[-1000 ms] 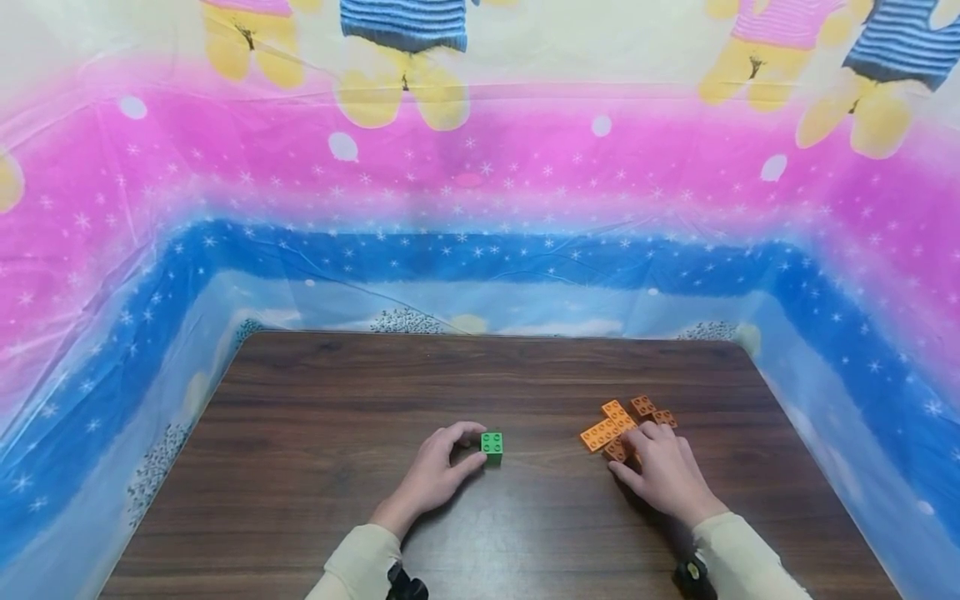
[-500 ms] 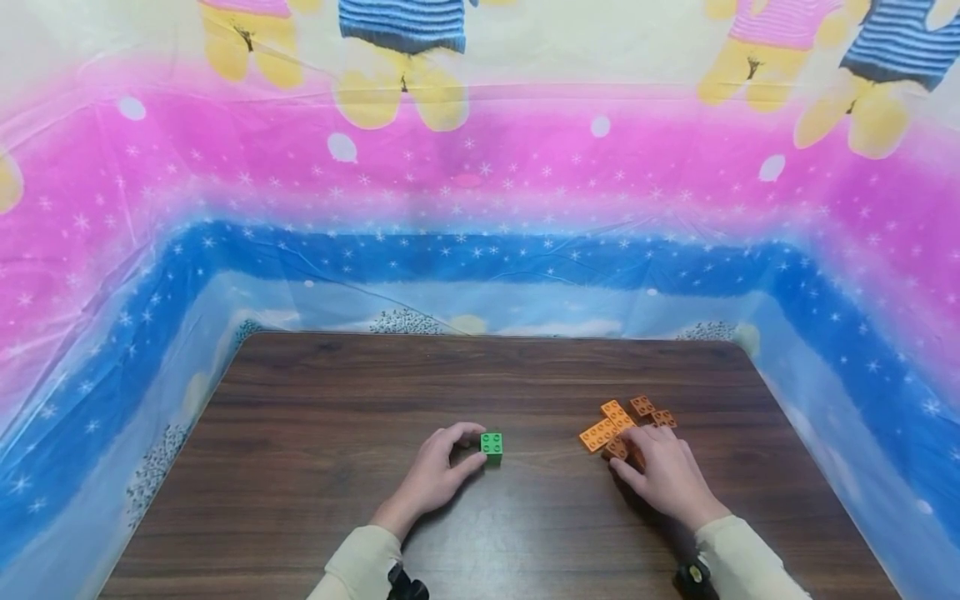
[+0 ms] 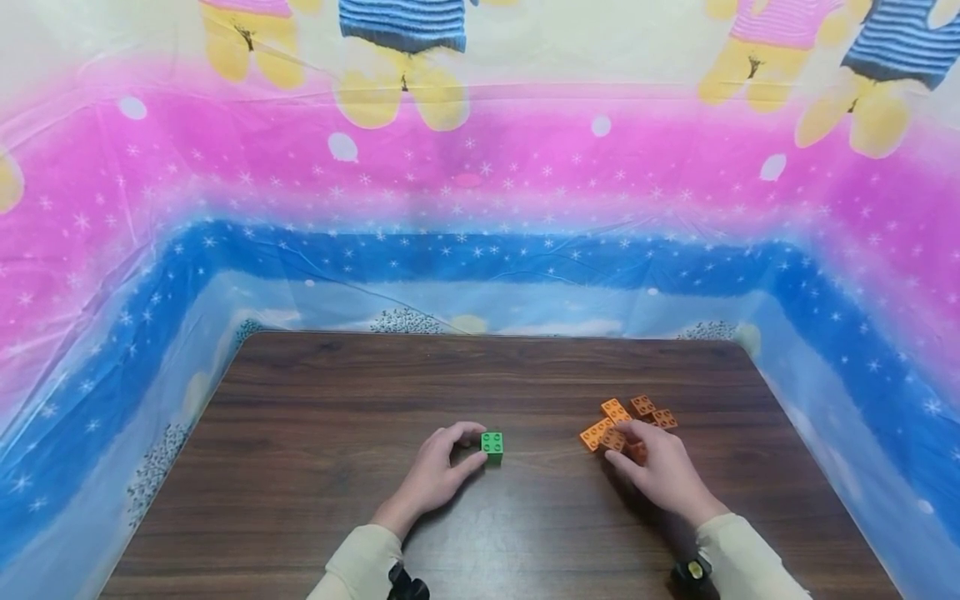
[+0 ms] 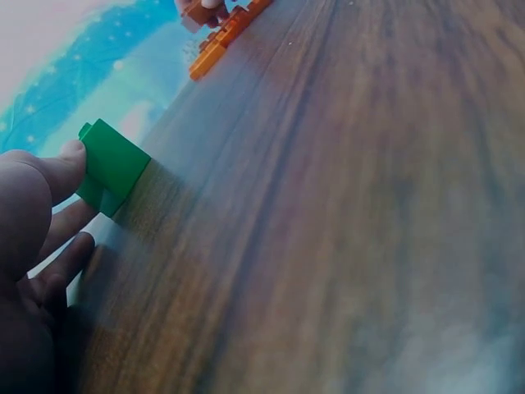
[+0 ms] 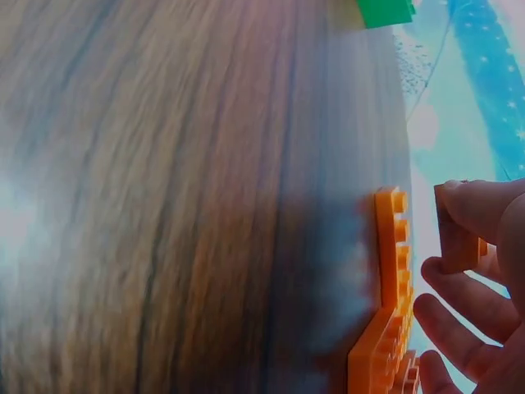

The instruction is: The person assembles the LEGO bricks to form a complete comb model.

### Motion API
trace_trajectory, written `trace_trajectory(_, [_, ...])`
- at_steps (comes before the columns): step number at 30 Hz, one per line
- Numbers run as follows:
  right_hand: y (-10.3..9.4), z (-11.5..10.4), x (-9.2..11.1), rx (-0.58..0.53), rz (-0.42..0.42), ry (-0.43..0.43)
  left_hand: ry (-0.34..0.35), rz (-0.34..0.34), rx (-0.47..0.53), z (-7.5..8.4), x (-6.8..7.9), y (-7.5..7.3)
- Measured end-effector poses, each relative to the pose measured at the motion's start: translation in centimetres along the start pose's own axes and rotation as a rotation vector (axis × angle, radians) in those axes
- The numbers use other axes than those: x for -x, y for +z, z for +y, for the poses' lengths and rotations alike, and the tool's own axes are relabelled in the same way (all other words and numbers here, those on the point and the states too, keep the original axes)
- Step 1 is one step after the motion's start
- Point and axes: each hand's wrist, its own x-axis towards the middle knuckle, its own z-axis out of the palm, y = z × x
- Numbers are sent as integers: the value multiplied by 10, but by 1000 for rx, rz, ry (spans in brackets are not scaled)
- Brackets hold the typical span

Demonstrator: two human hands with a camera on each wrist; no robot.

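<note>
Above the table (image 3: 337,400), curled right fingers (image 3: 642,432) pinch a brown brick (image 5: 454,234).

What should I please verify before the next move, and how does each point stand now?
1. Left grip pinches the green brick: ok.
2. Green brick's studs face up: ok.
3. Right grip pinches the held brown brick: ok.
4. Held brown brick is clear of the orange plates: ok, the right wrist view shows a gap.
5. Both held bricks are close together: not ok, well apart.
6. All other brown pieces fully visible: not ok, the right grip partly covers them.
</note>
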Motion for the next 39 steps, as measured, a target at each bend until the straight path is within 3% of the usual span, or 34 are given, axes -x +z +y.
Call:
trace_trajectory(17, [6,-13,-1,-203,-1,-19,3,3,3,0,0,0])
trace_trajectory(24, [11,-22,-4,-275,-28,46,-1,3,8,0,1,0])
trace_trajectory(39, [25,-42,-18,-330,-29,6,-13,5,1,0,1,1])
